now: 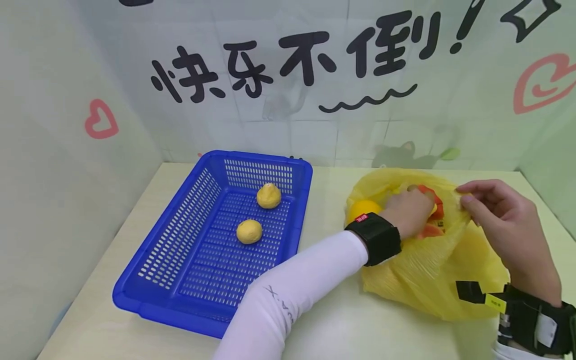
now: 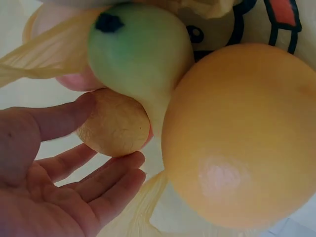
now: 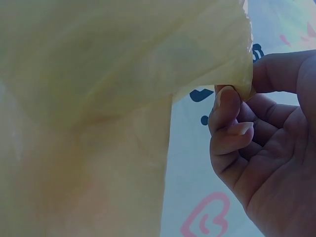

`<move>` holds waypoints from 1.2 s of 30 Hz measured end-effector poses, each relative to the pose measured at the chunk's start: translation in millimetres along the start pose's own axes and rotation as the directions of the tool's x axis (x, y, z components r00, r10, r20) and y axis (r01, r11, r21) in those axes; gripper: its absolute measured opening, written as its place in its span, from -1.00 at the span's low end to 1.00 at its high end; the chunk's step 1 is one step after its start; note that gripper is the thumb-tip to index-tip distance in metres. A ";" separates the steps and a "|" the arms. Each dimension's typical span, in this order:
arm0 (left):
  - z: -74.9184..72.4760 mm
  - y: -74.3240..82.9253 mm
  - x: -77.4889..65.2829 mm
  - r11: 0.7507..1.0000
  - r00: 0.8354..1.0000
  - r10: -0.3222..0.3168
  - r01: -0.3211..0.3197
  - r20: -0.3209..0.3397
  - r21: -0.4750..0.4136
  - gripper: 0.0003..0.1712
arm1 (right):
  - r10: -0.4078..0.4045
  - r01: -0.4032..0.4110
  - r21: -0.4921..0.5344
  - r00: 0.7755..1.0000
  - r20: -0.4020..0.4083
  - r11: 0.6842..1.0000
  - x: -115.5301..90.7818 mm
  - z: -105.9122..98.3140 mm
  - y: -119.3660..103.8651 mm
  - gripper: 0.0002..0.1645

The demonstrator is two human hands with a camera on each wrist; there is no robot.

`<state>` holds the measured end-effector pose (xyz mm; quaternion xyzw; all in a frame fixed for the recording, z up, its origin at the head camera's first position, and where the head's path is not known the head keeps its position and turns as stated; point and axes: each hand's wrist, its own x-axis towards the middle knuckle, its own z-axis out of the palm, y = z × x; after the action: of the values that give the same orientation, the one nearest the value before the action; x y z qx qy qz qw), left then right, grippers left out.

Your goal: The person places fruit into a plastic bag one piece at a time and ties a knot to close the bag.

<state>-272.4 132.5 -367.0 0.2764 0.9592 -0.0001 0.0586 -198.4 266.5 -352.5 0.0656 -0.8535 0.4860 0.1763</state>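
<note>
A yellow plastic bag (image 1: 418, 270) stands on the table with its mouth open. My right hand (image 1: 508, 220) pinches the bag's rim between thumb and fingertips. Inside the bag, my left hand (image 1: 407, 212) holds a small tan ball, wrinkled like a potato (image 2: 118, 123), thumb on one side and fingers around the other. Close by in the left wrist view are a pale green pear (image 2: 143, 54) with a dark tip and a large smooth orange fruit (image 2: 237, 138). A red-orange thing (image 1: 432, 200) shows past the left hand in the head view.
Left of the bag stands a blue plastic basket (image 1: 303, 210) with slotted walls. In it lie a round yellow lump (image 1: 249, 231) and a pointed yellow lump (image 1: 269, 195). A printed wall sheet (image 1: 288, 135) rises behind the table (image 1: 337, 310).
</note>
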 end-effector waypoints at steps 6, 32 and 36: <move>-6.5 -7.0 -5.4 0.999 0.998 0.032 -0.032 0.046 0.005 -0.26 | 0.002 -0.002 -0.006 1.000 -0.003 1.000 0.5 1.6 1.6 -0.79; -71.0 -96.4 -78.5 0.996 0.997 0.066 -0.069 -0.046 -0.064 -0.62 | 0.029 -0.028 -0.018 1.000 0.009 0.999 -1.4 -0.9 3.6 -0.78; -76.1 -126.3 -94.8 0.996 0.998 0.015 -0.020 -0.056 -0.093 -0.62 | 0.026 -0.026 -0.029 1.000 0.005 0.999 0.3 -0.1 1.7 -0.80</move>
<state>-268.3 -22.4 -284.9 0.2816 0.9570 0.0526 0.0451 -199.1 267.5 -353.7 0.0533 -0.8616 0.4758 0.1687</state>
